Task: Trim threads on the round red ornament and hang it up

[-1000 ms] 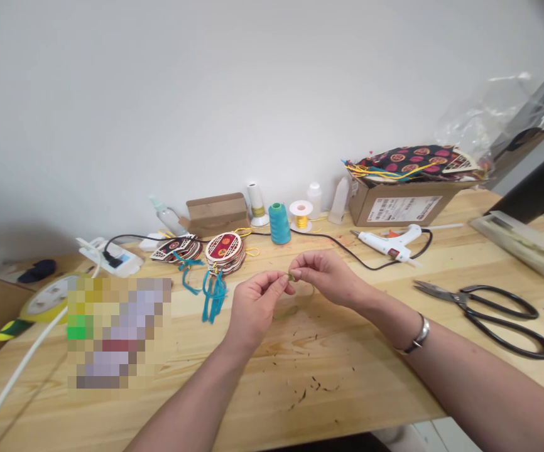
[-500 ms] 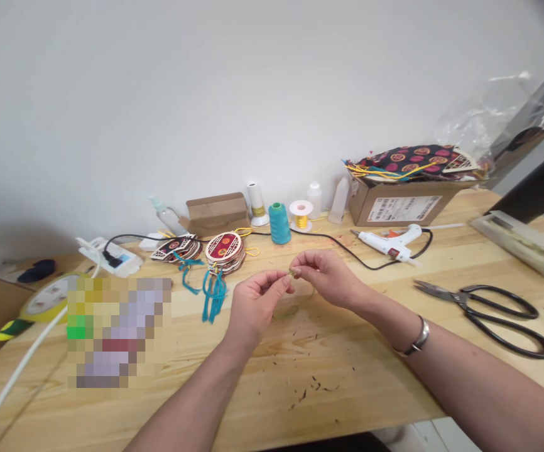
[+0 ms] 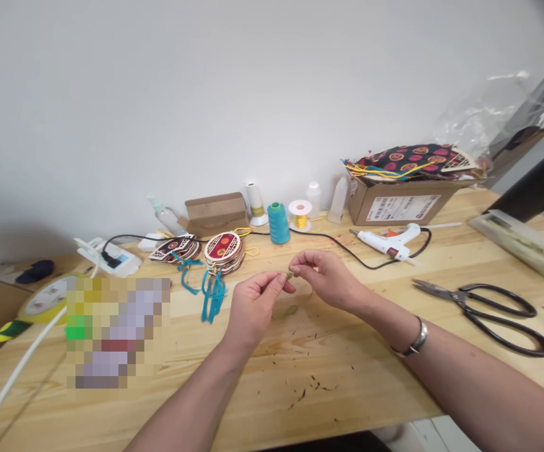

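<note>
Over the middle of the wooden table (image 3: 196, 402), my left hand (image 3: 257, 304) and my right hand (image 3: 323, 276) meet at the fingertips. Both pinch a tiny yellow-green piece (image 3: 289, 275), too small to name. Just below the fingers a small greenish bit (image 3: 291, 310) lies on the wood. Left of my hands sits a stack of round red patterned pieces (image 3: 223, 248) with teal tassels (image 3: 213, 298). Behind my hands stands a teal thread cone (image 3: 278, 223), with a spool of yellow cord (image 3: 300, 216) beside it.
Black-handled scissors (image 3: 484, 307) lie at the right, and a white glue gun (image 3: 389, 242) with a black cord lies behind them. A filled cardboard box (image 3: 361, 204) stands against the wall. A clear plastic case (image 3: 521, 245) is at far right. White cable (image 3: 22, 370) crosses the left side.
My hands stay almost in place, still pinched together on the tiny piece, with only a slight shift of the fingers. The view has moved very slightly.
</note>
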Action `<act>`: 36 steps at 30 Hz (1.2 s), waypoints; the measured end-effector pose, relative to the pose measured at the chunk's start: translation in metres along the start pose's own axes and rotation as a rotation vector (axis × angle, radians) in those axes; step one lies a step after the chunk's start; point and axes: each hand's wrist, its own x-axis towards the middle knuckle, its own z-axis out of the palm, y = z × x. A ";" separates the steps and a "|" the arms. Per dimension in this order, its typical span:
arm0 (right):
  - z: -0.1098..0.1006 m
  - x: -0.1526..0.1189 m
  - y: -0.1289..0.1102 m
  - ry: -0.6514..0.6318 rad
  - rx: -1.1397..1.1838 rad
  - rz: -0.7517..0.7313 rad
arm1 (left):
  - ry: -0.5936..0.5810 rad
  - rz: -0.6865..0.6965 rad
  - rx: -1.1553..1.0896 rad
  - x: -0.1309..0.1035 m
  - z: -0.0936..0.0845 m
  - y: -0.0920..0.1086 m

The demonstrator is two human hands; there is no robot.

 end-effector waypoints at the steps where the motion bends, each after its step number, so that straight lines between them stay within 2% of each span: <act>1: 0.000 0.000 0.000 -0.001 -0.001 -0.002 | -0.003 -0.003 -0.004 0.000 0.000 0.000; 11: 0.000 0.001 0.003 -0.003 0.015 0.003 | -0.041 -0.036 -0.088 0.001 0.000 -0.003; 15: -0.001 0.004 0.007 -0.024 0.091 0.006 | -0.042 -0.053 -0.131 0.001 0.000 -0.004; 23: -0.003 0.004 0.008 -0.061 0.207 -0.099 | -0.031 -0.032 -0.139 0.002 0.000 -0.004; 31: -0.002 0.003 0.011 -0.115 0.271 -0.016 | -0.024 -0.017 -0.132 0.002 -0.001 -0.006; 36: -0.001 0.004 0.012 -0.084 0.278 0.023 | -0.016 -0.028 -0.122 0.002 -0.001 -0.004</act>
